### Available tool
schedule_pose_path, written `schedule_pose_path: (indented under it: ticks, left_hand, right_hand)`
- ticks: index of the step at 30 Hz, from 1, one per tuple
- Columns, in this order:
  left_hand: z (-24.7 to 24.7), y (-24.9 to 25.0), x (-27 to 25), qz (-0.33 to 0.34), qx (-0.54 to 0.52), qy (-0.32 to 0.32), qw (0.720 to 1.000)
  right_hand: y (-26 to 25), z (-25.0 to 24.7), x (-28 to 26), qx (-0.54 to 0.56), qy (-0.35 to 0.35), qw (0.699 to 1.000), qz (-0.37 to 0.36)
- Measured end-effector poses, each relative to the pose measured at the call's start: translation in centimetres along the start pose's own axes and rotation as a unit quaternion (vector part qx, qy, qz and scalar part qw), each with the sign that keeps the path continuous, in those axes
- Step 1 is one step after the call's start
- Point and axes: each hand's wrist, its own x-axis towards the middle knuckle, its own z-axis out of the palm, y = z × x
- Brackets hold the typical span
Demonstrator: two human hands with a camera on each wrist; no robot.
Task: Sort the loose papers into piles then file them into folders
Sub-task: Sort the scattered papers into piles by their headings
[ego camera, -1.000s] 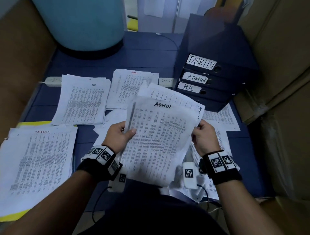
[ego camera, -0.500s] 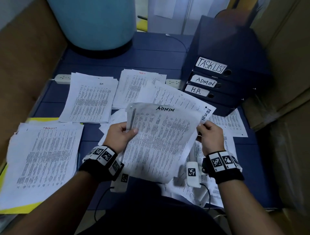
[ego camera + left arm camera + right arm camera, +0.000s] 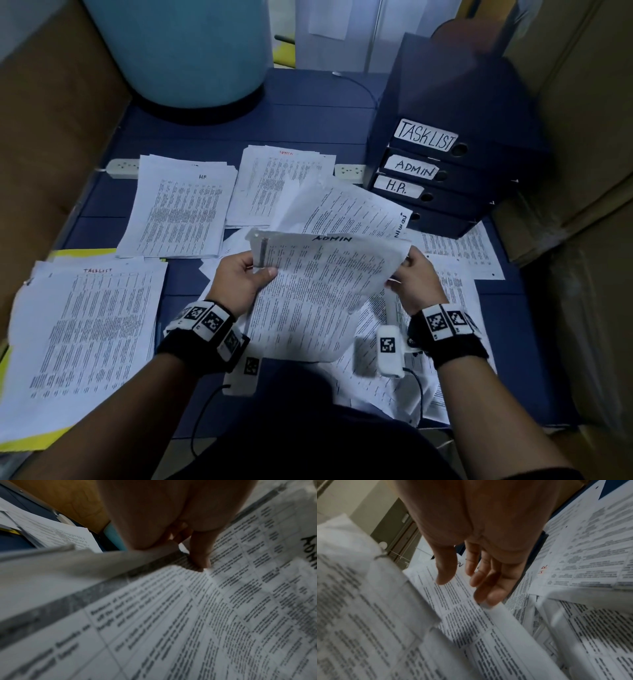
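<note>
My left hand [image 3: 258,272] pinches the top left corner of a stapled sheet headed ADMIN [image 3: 322,294], thumb [image 3: 200,561] on its printed face. My right hand [image 3: 402,279] is at the sheet's right edge; in the right wrist view its fingers [image 3: 488,588] lie nearly straight and apart from the thumb, with the tips on a lower sheet's edge. Another ADMIN sheet [image 3: 349,209] lies curled behind. On the blue table are sorted piles headed HR [image 3: 181,212], ADMIN [image 3: 274,181] and TASKLIST [image 3: 89,329]. Dark blue folders [image 3: 445,168] labelled TASKLIST, ADMIN and H.R. are stacked at the back right.
Loose papers [image 3: 455,301] are spread under and right of my hands. A yellow folder [image 3: 82,253] shows under the TASKLIST pile. A power strip [image 3: 121,168] lies behind the piles, a light blue drum [image 3: 181,51] at the back. Cardboard boxes [image 3: 582,171] line the right side.
The held ADMIN sheet has tipped from upright to lying lower and flatter toward my left hand. My right hand's grip on its right edge has loosened.
</note>
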Motion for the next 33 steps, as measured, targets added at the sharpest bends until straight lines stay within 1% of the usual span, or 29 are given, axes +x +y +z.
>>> schedule_pose_path:
  ticks: [3,5,7,9,11,15,17,19,21,23,24,26,28,33]
  left_hand:
    - [-0.3,-0.1,0.0,-0.005,-0.006,-0.002,1.000]
    - [-0.5,-0.1,0.0,-0.009,-0.012,0.000,1.000]
    - [-0.6,-0.2,0.0,-0.010,-0.017,-0.001,1.000]
    - [-0.8,-0.2,0.0,-0.008,-0.020,0.001,1.000]
    - [-1.0,-0.2,0.1,-0.005,-0.019,0.006,1.000]
    - [-1.1,0.1,-0.2,0.012,-0.020,0.002,1.000]
    - [-1.1,0.1,-0.2,0.017,-0.015,0.001,1.000]
    - [-1.2,0.2,-0.1,0.009,-0.018,0.004,1.000]
    - [-1.2,0.3,-0.2,0.006,-0.030,-0.001,1.000]
    - [-1.0,0.6,-0.4,0.014,-0.036,0.002,0.999]
    - [-1.0,0.9,-0.6,0.022,-0.021,0.004,1.000]
    - [-1.1,1.1,-0.5,0.019,-0.006,-0.003,1.000]
    - [-1.6,0.9,-0.3,0.012,0.008,-0.020,1.000]
    - [-2.3,1.2,-0.4,-0.007,0.035,-0.023,0.999]
  right_hand:
    - [0.2,0.9,0.8,-0.048,-0.001,0.999,0.006]
    - [-0.2,1.5,0.9,-0.052,0.040,0.998,0.004]
    - [-0.5,1.7,0.8,-0.076,0.069,0.995,-0.018]
    - [-0.4,1.6,0.9,-0.064,0.072,0.995,-0.038]
    - [-0.4,1.1,1.0,-0.025,0.087,0.995,-0.041]
    - [-1.2,-1.9,1.6,0.060,0.193,0.978,-0.050]
    - [-1.6,-4.2,1.7,0.073,0.253,0.963,-0.060]
    - [-1.8,-6.4,1.6,0.045,0.326,0.942,-0.071]
    - [-1.7,-8.2,1.3,-0.020,0.390,0.917,-0.077]
    - [-1.7,-9.6,0.8,-0.063,0.437,0.894,-0.077]
    - [-1.7,-10.1,0.6,-0.074,0.452,0.886,-0.073]
    - [-1.6,-10.5,0.4,-0.095,0.470,0.875,-0.064]
    - [-1.7,-10.5,0.3,-0.107,0.475,0.871,-0.070]
    - [-1.3,-10.0,0.4,-0.132,0.427,0.888,-0.107]
